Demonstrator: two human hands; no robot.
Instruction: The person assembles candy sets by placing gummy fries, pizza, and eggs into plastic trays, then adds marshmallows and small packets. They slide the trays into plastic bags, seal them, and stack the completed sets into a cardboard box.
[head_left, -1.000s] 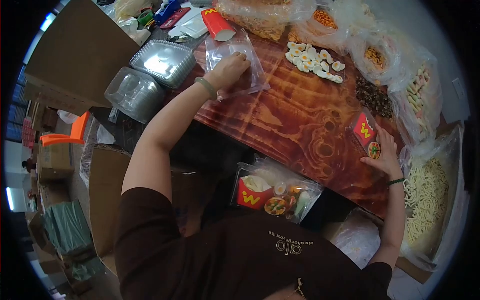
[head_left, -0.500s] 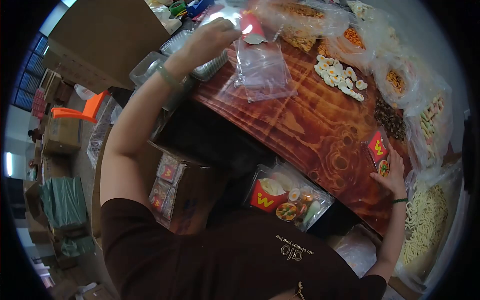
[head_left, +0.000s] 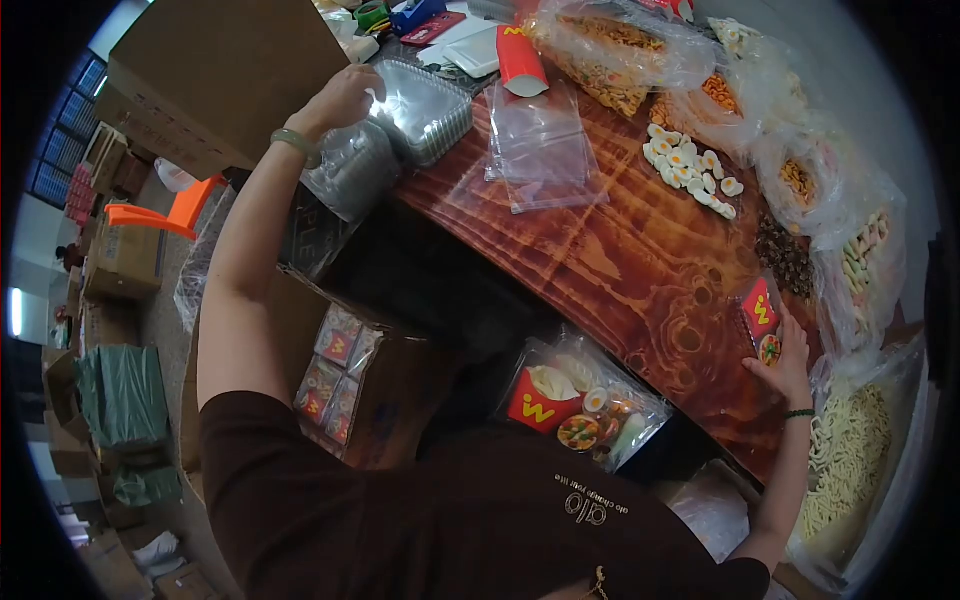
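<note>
At the upper left my left hand has curled fingers at the edge of a stack of clear plastic clamshell boxes; they seem to pinch the top box, though glare blurs the contact. More clear boxes lie under the wrist. My right hand is closed round a small clear pack at the table's right side. A red card with a yellow squiggle and a bowl of food shows in that pack. Left of it, toy-like fried egg halves lie in a heap near dark brown pieces.
Clear bags and a red carton lie on the wood-grain table. Bags of orange pieces and pale noodles line the far right. A filled clear pack and a carton of packs are near my body.
My left hand has moved left and back from beside the red carton to the clear boxes. Clear plastic no longer covers the red carton. The right hand stays at the small pack.
</note>
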